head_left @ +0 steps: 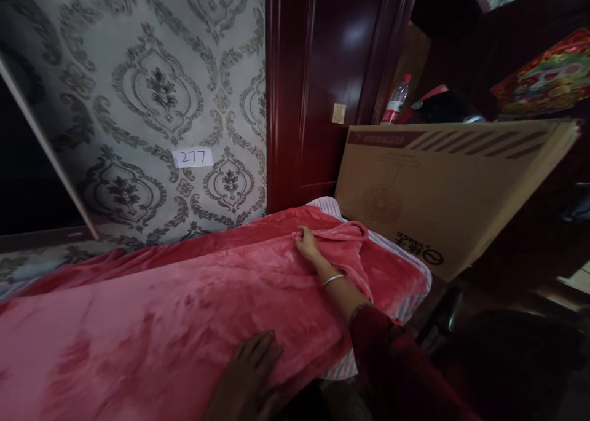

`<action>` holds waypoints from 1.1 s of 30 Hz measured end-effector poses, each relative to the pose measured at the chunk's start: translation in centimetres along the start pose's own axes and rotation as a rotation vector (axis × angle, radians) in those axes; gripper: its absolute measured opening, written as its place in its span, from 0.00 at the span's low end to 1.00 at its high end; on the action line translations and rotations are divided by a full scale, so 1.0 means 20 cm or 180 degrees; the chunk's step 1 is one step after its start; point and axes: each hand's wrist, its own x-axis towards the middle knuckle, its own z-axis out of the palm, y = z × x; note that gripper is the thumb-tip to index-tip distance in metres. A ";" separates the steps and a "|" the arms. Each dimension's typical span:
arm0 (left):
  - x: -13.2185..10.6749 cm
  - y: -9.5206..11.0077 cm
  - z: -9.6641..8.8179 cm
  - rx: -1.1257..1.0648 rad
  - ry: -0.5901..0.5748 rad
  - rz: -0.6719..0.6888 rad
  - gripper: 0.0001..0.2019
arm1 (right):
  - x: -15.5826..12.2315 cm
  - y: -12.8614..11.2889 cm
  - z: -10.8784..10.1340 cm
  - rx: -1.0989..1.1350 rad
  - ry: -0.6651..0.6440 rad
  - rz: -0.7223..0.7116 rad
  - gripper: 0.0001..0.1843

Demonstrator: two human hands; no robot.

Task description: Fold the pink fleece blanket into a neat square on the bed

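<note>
A pink-red plush blanket [175, 304] lies spread in folded layers across the bed, running from the left edge to the right end. My right hand [306, 245] reaches out to its far edge, fingers closed in a pinch on the fabric. Beside that hand, a strip of the blanket curls into a loop toward the right. Nearer to me, my left hand [251, 369] rests flat on the blanket, fingers stretched out. Beneath the blanket, a striped sheet [343, 367] shows along the right end.
A large cardboard box [415, 187] stands upright past the bed's right end, with a plastic bottle [395, 101] behind it. Patterned wallpaper [157, 95] and a dark red door [318, 70] border the far side. A paper label [193, 157] reads 277.
</note>
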 end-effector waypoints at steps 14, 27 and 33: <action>0.02 0.02 -0.04 -0.0168 -0.0037 -0.0206 0.36 | -0.06 0.09 0.03 0.0232 -0.0504 0.0009 0.06; 0.03 0.03 -0.06 0.0057 0.0005 -0.0060 0.33 | 0.02 -0.04 0.06 0.0020 -0.0659 0.0096 0.07; 0.02 0.03 -0.05 -0.0009 -0.0086 -0.0118 0.33 | -0.02 0.02 0.13 -0.0044 -0.0919 0.0275 0.18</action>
